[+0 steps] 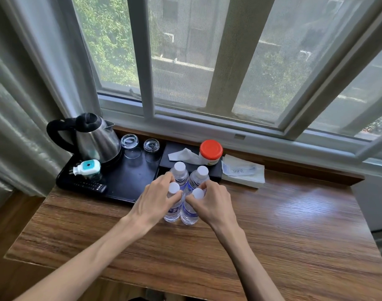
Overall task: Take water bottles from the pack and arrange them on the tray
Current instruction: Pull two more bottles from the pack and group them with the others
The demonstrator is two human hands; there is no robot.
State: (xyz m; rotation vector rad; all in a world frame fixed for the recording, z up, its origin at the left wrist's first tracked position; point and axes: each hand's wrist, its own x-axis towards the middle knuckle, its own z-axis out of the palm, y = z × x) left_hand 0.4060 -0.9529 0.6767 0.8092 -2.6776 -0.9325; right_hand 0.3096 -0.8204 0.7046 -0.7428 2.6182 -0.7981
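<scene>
Several clear water bottles with white caps stand bunched together on the wooden table, just right of the black tray. My left hand grips the neck of the near-left bottle. My right hand grips the neck of the near-right bottle. Behind them stand two more bottles, the far-left bottle and the far-right bottle. I cannot make out any plastic wrap around the pack.
On the tray stand a steel kettle, two upturned glasses, a teal plug-in device and a remote. Behind the bottles are a black tissue box, a red-lidded jar and a paper packet.
</scene>
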